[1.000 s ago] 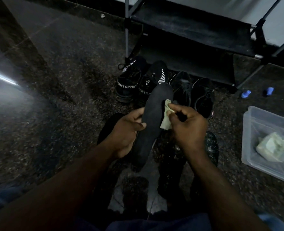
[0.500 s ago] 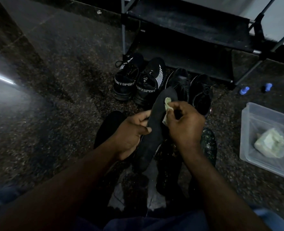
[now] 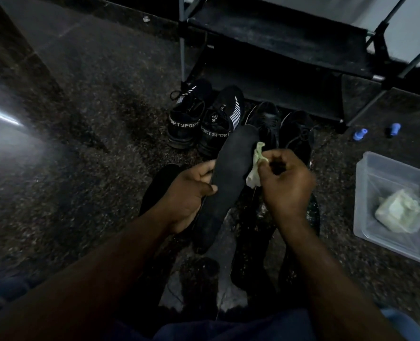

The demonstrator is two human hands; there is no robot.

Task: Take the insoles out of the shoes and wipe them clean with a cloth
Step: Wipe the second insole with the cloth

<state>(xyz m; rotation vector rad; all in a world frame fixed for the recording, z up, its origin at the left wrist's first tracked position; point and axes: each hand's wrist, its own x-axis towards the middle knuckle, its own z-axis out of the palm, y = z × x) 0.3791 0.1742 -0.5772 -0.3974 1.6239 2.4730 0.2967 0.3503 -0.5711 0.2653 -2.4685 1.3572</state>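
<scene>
Wiping step: left hand (image 3: 191, 190) grips the insole (image 3: 226, 178) while right hand (image 3: 286, 183) pinches the cloth (image 3: 254, 168) against its edge; the next stroke likely needs firm pressure along its length.

A home entryway: dark speckled stone floor (image 3: 81, 168), shoe rack (image 3: 277, 45), sneakers (image 3: 204, 119) lined below.

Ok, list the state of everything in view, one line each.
Insole: out of its shoe, held up by the left hand.
Cloth: crumpled, pinched in the right hand at the insole's right edge.
Sport sneakers: upright on the floor.
Black shoes: upright beside them.
Plastic container: open, pale wad inside.
</scene>
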